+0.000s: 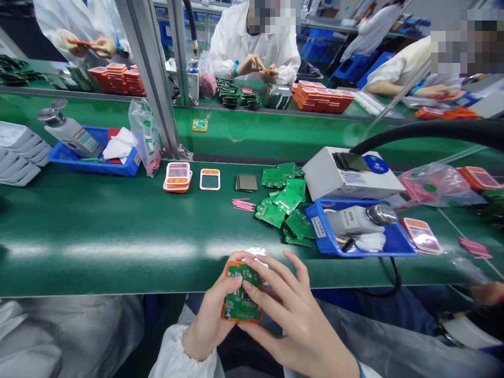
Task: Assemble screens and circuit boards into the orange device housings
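Near the front edge of the green bench (pixel 118 226), a green circuit board in an orange frame (pixel 244 307) is between my hands. My left hand (pixel 212 310) grips it from the left, its thumb lying on the board. My right hand (pixel 287 310) rests on it from the right, with thumb and index finger pressed to the board and frame and the other fingers stretched out. Beyond them lie loose green circuit boards (pixel 289 197), pink strips (pixel 243 205), a stack of grey plates (pixel 246 182), a white-and-orange frame (pixel 210 179) and stacked orange-and-white frames (pixel 177 177).
Blue trays (pixel 129 167) with bottles stand left and right; a white box (pixel 346 173) sits behind the right one. A metal post (pixel 151 79) rises at the bench's back. One framed board (pixel 200 125) lies on the green strip beyond. Co-workers in white coats sit opposite.
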{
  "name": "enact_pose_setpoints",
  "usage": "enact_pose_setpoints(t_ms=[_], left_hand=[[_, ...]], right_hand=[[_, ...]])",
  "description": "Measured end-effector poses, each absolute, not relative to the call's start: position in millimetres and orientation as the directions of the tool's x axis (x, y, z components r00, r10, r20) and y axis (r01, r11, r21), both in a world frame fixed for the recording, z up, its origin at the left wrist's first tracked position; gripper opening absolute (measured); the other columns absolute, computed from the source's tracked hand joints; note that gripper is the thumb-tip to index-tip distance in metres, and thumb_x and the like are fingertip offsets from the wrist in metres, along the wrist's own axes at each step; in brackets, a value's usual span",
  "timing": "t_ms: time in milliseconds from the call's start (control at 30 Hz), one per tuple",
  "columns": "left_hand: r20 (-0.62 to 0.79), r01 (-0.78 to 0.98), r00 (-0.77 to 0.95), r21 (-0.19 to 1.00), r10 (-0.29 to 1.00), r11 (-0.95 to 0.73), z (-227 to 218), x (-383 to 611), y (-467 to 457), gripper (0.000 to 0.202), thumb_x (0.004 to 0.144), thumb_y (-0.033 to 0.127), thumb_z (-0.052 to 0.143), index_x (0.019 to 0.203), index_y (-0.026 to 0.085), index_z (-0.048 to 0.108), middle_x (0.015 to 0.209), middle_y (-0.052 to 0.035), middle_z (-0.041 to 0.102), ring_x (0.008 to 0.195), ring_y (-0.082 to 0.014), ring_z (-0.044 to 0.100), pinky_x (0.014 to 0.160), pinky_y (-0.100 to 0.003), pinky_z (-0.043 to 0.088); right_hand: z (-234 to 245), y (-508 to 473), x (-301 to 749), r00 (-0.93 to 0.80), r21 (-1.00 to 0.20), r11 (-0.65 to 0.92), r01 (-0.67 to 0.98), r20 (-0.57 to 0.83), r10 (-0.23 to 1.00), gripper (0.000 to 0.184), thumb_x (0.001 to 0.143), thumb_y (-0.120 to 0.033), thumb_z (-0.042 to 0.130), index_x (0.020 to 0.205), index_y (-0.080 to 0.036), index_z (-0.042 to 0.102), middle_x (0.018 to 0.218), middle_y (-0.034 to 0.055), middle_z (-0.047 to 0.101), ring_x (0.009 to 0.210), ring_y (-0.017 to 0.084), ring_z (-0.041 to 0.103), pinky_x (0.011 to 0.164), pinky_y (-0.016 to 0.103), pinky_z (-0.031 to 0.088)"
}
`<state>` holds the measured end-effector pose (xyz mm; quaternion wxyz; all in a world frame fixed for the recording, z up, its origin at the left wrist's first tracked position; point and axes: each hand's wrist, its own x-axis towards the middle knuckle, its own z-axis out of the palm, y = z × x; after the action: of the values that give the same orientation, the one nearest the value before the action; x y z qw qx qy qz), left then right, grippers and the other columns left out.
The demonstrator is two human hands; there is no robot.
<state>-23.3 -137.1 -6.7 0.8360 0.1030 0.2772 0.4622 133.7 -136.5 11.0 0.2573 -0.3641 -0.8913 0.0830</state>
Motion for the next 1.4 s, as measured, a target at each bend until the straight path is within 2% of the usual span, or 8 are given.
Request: enact_pose_setpoints(t_ms=[200, 367, 433, 567, 733, 1100, 1233, 1400], left_hand=[[-0.280, -0.633, 0.498, 0.529, 0.821, 0.565, -8.3, -33.4, -140.9, 0.041, 0.079, 0.036, 0.061, 0.118, 0.026, 0.054, 0.123, -0.0057, 0.059, 0.119, -0.0289, 0.053, 0.104, -0.041, 0.035], [-0.395, -0.466, 0.294, 0.736, 0.870, 0.492, 1.6, -50.1, -133.9, 0.048, 0.084, 0.044, 0.053, 0.127, 0.027, 0.041, 0.120, -0.0087, 0.062, 0.114, -0.0280, 0.055, 0.104, -0.045, 0.032], [-0.391, -0.495, 0.107, 0.776, 0.914, 0.390, 6.3, -55.0, -129.3, 0.045, 0.081, 0.044, 0.054, 0.120, 0.024, 0.042, 0.114, -0.0104, 0.065, 0.107, -0.0283, 0.059, 0.099, -0.046, 0.035], [-0.414, -0.593, -0.111, 0.757, 0.904, 0.274, 11.1, -58.2, -123.8, 0.035, 0.076, 0.038, 0.057, 0.105, 0.022, 0.048, 0.100, -0.0084, 0.068, 0.096, -0.0239, 0.062, 0.095, -0.044, 0.041], [-0.479, -0.584, -0.163, 0.751, 0.863, 0.307, 6.3, -55.4, -122.1, 0.032, 0.068, 0.030, 0.064, 0.096, 0.021, 0.053, 0.090, -0.0053, 0.069, 0.086, -0.0190, 0.063, 0.088, -0.037, 0.047], [-0.432, -0.506, -0.208, 0.815, 0.878, 0.281, -7.0, -48.3, -116.4, 0.028, 0.069, 0.029, 0.067, 0.094, 0.021, 0.056, 0.091, -0.0047, 0.069, 0.086, -0.0194, 0.063, 0.087, -0.036, 0.047], [-0.049, -0.010, -0.258, 0.999, 0.965, 0.048, -5.8, -34.6, -127.4, 0.037, 0.077, 0.034, 0.063, 0.114, 0.027, 0.061, 0.132, -0.0086, 0.053, 0.130, -0.0302, 0.039, 0.109, -0.046, 0.026], [0.268, 0.581, 0.059, 0.774, 0.962, -0.251, -9.5, -20.5, -137.2, 0.053, 0.072, 0.030, 0.071, 0.123, 0.038, 0.061, 0.155, 0.0007, 0.025, 0.141, -0.0397, -0.008, 0.109, -0.054, -0.012]], right_hand=[[-0.7, -130.9, 135.0, -0.498, -0.585, 0.694, 0.420, 0.491, 0.715, 0.065, 0.070, -0.025, 0.075, 0.129, -0.028, 0.049, 0.128, 0.0130, 0.057, 0.117, 0.032, 0.054, 0.102, 0.061, 0.035], [-16.9, -136.9, 131.3, -0.271, -0.934, 0.337, -0.117, 0.357, 0.894, 0.046, 0.066, -0.043, 0.080, 0.108, -0.034, 0.064, 0.123, 0.0081, 0.061, 0.113, 0.032, 0.058, 0.096, 0.057, 0.042], [-23.6, -140.3, 126.5, -0.188, -0.903, 0.049, -0.426, 0.142, 0.972, 0.040, 0.068, -0.058, 0.073, 0.100, -0.034, 0.067, 0.117, 0.0060, 0.066, 0.111, 0.032, 0.060, 0.093, 0.058, 0.045], [-29.7, -138.3, 114.1, -0.260, -0.478, -0.370, -0.796, -0.282, 0.923, 0.053, 0.068, -0.072, 0.060, 0.100, -0.030, 0.068, 0.107, 0.0043, 0.070, 0.106, 0.028, 0.062, 0.103, 0.057, 0.038], [-25.2, -132.1, 107.0, -0.479, -0.194, -0.560, -0.805, -0.343, 0.808, 0.056, 0.063, -0.068, 0.066, 0.096, -0.023, 0.069, 0.100, 0.0047, 0.071, 0.093, 0.022, 0.065, 0.112, 0.049, 0.028], [-25.7, -127.8, 102.9, -0.515, -0.159, -0.604, -0.781, -0.381, 0.767, 0.059, 0.069, -0.067, 0.063, 0.105, -0.021, 0.065, 0.105, 0.0058, 0.070, 0.101, 0.021, 0.063, 0.112, 0.044, 0.029], [-28.2, -129.4, 98.3, -0.543, -0.153, -0.620, -0.770, -0.354, 0.761, 0.052, 0.076, -0.065, 0.059, 0.106, -0.023, 0.064, 0.112, 0.0042, 0.069, 0.105, 0.021, 0.062, 0.109, 0.044, 0.034], [-31.8, -129.2, 94.4, -0.530, -0.300, -0.611, -0.733, -0.311, 0.789, 0.055, 0.076, -0.069, 0.054, 0.108, -0.025, 0.062, 0.118, 0.0067, 0.065, 0.113, 0.027, 0.058, 0.099, 0.050, 0.044]])
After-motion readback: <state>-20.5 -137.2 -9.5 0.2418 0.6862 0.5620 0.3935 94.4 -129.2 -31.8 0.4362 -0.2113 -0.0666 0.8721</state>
